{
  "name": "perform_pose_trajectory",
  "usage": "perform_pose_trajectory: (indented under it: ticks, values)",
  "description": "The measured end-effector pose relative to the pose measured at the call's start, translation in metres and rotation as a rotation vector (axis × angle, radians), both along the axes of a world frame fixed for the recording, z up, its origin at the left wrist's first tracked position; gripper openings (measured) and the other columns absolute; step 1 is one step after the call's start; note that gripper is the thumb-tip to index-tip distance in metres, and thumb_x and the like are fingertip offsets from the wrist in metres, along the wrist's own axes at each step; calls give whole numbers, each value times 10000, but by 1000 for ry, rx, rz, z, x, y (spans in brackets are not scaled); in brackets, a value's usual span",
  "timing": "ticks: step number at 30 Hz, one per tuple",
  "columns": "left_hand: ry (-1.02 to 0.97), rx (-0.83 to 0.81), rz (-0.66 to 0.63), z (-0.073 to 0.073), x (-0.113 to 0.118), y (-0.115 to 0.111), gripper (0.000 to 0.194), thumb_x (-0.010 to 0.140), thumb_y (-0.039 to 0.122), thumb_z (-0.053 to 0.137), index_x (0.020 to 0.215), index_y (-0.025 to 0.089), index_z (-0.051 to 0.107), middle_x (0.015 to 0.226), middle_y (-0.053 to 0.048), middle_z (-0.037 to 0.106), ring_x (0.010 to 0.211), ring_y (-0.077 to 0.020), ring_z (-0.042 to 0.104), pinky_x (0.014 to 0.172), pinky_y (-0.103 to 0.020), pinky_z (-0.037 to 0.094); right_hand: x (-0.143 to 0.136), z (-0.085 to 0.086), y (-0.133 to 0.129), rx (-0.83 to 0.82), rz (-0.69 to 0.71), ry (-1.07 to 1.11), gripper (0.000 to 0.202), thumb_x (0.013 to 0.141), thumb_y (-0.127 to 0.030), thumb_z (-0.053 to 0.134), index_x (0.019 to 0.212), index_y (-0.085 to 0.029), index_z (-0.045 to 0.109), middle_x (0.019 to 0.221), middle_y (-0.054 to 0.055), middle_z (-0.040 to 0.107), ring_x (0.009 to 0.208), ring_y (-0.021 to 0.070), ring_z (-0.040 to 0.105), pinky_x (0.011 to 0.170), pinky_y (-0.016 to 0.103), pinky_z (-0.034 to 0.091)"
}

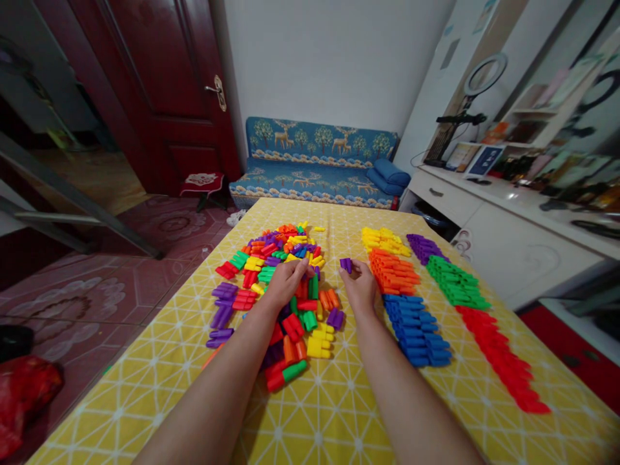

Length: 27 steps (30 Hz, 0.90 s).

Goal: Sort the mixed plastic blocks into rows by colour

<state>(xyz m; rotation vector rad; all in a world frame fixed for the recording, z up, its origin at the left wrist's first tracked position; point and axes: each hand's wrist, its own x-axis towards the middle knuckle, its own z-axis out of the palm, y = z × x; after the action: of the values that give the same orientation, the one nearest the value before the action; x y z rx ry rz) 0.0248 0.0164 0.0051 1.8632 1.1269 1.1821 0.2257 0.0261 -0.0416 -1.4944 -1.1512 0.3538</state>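
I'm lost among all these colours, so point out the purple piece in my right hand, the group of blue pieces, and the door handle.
Purple piece (pixel 345 265): head view, its upper middle.
Blue pieces (pixel 417 330): head view, middle of the group.
Door handle (pixel 213 89): head view, its lever.

Plastic building pieces are forming six single-colour groups: one yellow group (pixel 385 241), one orange group (pixel 393 271), one blue group (pixel 416 329), one purple group (pixel 426 248), one green group (pixel 456 282), one red group (pixel 501 358). One mixed-colour heap (pixel 293 326) is overlapping too heavily for a piece count. Furnishings are numbering one sofa (pixel 314 171), two bolsters (pixel 390 172), one stool (pixel 202 183), one ring light (pixel 501 63).
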Motion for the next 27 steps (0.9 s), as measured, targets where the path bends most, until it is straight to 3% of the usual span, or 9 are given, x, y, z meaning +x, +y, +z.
perform_pose_trajectory:
  ticks: [8,15,20,24,27]
  values:
    - [4,13,14,-3,0,2,607,938,600,360,747,150,721,779,-56,743,756,-188,681,746,-275,507,-19,13,-14,110,89,11,381,732,-327,668,1077,-168,638,1064,95,700,972,222,645,899,373,484]
    - [-2,8,18,-1,1,1,598,934,593,369,737,148,717,762,-56,733,738,-189,668,721,-277,491,-43,28,-30,172,195,104,383,762,-302,668,1123,-186,612,1111,84,688,986,206,639,751,315,497]
    - [17,-9,27,1,0,-1,616,933,600,350,732,146,714,756,-63,727,725,-193,662,714,-286,490,-52,60,-48,280,194,157,359,788,-313,670,1128,-208,616,1134,65,675,1009,192,628,780,312,489]
    - [16,-22,27,0,0,0,599,932,591,361,746,145,715,775,-64,729,739,-193,660,720,-283,490,-28,99,-52,370,256,71,354,804,-339,673,1134,-225,615,1123,58,675,1007,196,628,768,312,494]
    - [21,-27,33,-2,0,1,600,937,589,353,754,146,713,784,-65,729,756,-195,659,736,-282,490,23,119,-35,396,278,-183,372,799,-322,676,1154,-229,615,1126,62,671,991,203,630,778,329,495]
